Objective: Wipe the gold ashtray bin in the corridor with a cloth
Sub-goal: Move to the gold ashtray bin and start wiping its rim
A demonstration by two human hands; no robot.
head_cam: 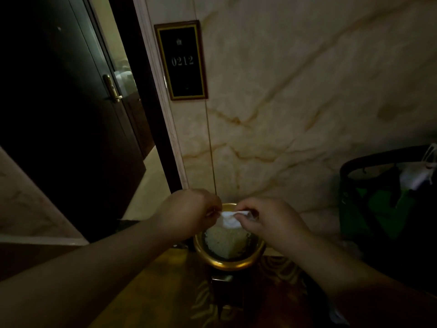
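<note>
The gold ashtray bin (228,265) stands against the marble wall, seen from above, its round gold rim around a top tray of pale gravel. A small white cloth (230,218) is stretched just above the bin's far rim. My left hand (186,214) pinches the cloth's left end and my right hand (267,221) grips its right end. Both forearms reach in from the bottom corners. The bin's dark body below the rim is mostly in shadow.
A dark room door (71,110) with a gold handle (112,88) stands open at the left. A framed plate reading 0212 (181,60) hangs on the wall. A dark cart with a green bag (387,202) stands close on the right. Patterned carpet (279,275) lies underfoot.
</note>
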